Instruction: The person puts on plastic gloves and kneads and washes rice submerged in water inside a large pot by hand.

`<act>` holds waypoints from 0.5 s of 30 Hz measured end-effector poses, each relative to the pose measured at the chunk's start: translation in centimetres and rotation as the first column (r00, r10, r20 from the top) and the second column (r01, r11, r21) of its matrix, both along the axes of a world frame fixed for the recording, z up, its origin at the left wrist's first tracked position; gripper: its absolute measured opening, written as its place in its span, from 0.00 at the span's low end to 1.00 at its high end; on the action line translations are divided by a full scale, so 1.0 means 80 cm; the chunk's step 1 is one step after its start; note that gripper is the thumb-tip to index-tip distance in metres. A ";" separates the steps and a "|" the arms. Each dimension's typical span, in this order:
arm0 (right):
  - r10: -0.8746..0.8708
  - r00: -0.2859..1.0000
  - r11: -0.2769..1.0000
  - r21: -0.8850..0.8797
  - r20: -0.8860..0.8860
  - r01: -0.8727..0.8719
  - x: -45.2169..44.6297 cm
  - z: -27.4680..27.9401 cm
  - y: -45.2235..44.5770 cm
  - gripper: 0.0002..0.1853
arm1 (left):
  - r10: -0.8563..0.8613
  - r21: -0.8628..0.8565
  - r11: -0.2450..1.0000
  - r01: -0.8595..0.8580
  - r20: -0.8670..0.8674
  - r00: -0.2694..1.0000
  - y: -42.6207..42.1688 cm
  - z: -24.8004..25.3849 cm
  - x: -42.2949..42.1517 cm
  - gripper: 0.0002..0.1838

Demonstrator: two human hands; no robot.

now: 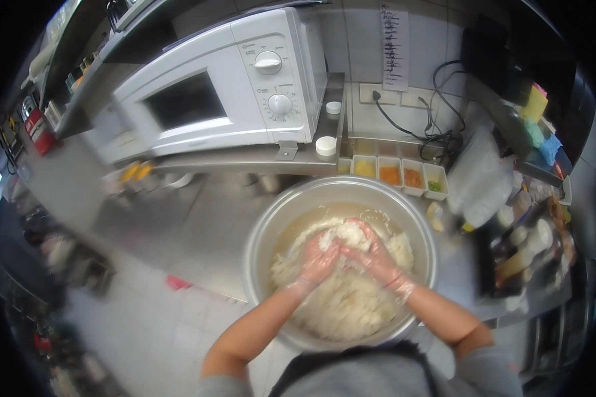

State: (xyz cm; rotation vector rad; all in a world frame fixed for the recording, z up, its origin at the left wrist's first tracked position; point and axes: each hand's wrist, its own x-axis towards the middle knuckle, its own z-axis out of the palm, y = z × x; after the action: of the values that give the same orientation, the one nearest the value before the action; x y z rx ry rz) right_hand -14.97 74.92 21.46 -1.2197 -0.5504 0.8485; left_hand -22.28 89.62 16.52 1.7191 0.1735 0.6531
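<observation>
A large round metal bowl [261, 218] holds a mass of white rice [351, 308]. Both my hands are inside it, in clear thin gloves, over the far half of the rice. My left hand [320, 259] and my right hand [376, 257] meet at the fingers and cup a clump of rice [346, 234] between them. The fingers of both curve round the clump. Loose rice lies on either side of my hands and nearer my body.
Beyond the bowl stand small trays of toppings [391, 173]. A white microwave [258, 86] sits on a metal shelf at the upper left. At the right are a plastic bag [482, 178] and bottles [520, 258]. Black cables [404, 126] hang by the wall.
</observation>
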 end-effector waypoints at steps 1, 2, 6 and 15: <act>0.000 0.991 1.000 -0.014 -0.135 -0.002 -0.002 0.004 -0.001 0.40 | 0.049 -0.007 0.999 -0.049 -0.013 0.999 -0.002 0.003 0.003 0.13; -0.011 0.996 1.000 0.026 -0.088 0.014 -0.001 -0.016 0.001 0.39 | 0.099 -0.013 0.995 -0.099 -0.025 0.995 -0.003 0.006 0.006 0.13; -0.065 0.980 0.997 0.057 0.189 0.055 -0.003 -0.066 0.004 0.35 | 0.107 0.184 0.979 -0.089 -0.089 0.990 0.005 -0.004 0.011 0.14; -0.147 0.791 0.977 0.036 -0.594 0.209 0.009 -0.048 0.013 0.33 | -0.107 0.437 0.890 0.130 -0.078 0.991 -0.072 0.030 -0.020 0.31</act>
State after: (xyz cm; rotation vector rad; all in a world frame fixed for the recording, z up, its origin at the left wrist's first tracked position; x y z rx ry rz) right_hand -14.23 75.98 17.59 -0.8311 0.0348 0.9668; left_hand -23.90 83.85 18.90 2.1676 -0.0522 0.5861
